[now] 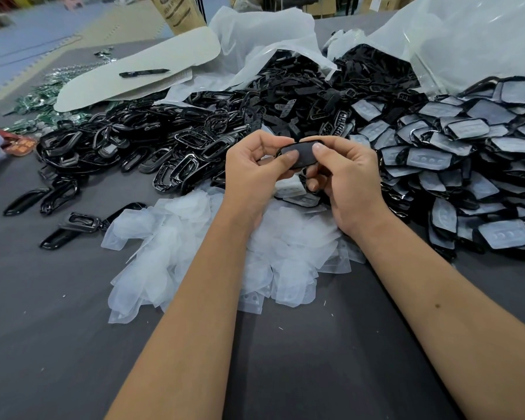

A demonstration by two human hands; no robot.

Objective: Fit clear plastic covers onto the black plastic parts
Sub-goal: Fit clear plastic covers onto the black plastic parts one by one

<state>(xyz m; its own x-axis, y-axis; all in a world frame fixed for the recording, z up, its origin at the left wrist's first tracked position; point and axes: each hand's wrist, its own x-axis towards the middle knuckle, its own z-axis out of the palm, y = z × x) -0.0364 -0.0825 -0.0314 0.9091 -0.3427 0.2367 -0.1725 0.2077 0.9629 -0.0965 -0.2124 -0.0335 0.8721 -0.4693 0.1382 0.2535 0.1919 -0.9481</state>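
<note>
Both hands hold one black plastic part (pixel 303 154) above the table's middle. My left hand (pixel 252 171) grips its left end, thumb pressed on its face. My right hand (pixel 346 174) grips its right end, thumb on the top edge. The part's face looks smooth and slightly glossy; whether a clear cover sits on it I cannot tell. Under my wrists lies a heap of clear plastic covers (pixel 194 253). Glossy black frames (pixel 128 147) are piled to the left. On the right is a pile of black parts with clear covers on them (pixel 467 165).
Matte black inserts (pixel 300 95) spill from open clear plastic bags (pixel 467 40) at the back. A white board (pixel 140 68) with a black pen (pixel 143 73) lies far left, green circuit boards (pixel 43 98) beside it. A few loose frames (pixel 58 198) lie on the grey tabletop (pixel 58 328).
</note>
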